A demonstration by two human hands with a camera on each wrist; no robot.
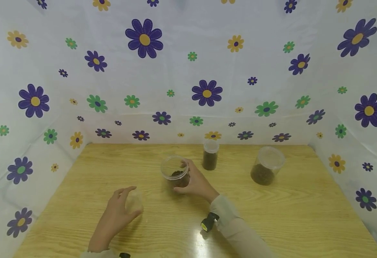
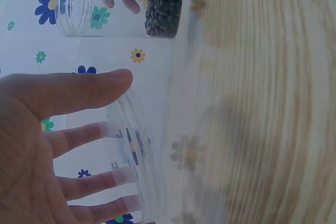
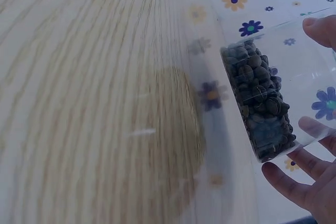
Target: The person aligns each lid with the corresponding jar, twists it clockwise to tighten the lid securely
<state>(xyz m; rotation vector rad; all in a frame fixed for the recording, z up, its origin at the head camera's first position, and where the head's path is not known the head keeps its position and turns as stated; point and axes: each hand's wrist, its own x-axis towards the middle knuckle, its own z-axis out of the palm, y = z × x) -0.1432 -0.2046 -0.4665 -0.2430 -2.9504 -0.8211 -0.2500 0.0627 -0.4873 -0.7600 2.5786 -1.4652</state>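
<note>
In the head view, my right hand point(image 1: 196, 183) grips a clear, lidless jar point(image 1: 171, 176) from its right side, thumb in front and fingers behind. Dark coffee beans point(image 3: 257, 95) fill the bottom part of this jar, as the right wrist view shows. Whether its base touches the table cannot be made out. To the left and nearer, my left hand point(image 1: 113, 215) holds a clear round lid point(image 2: 139, 148) by its edge, between thumb and fingers. The lid stands on edge, apart from the jar. Through it, the left fingers show partly.
Behind the right hand stands a slim lidded jar point(image 1: 210, 159) with dark contents. Farther right is a wide lidded jar point(image 1: 263, 175), also part filled with something dark. The wooden table point(image 1: 304, 215) is backed and flanked by a white flowered sheet point(image 1: 175, 71).
</note>
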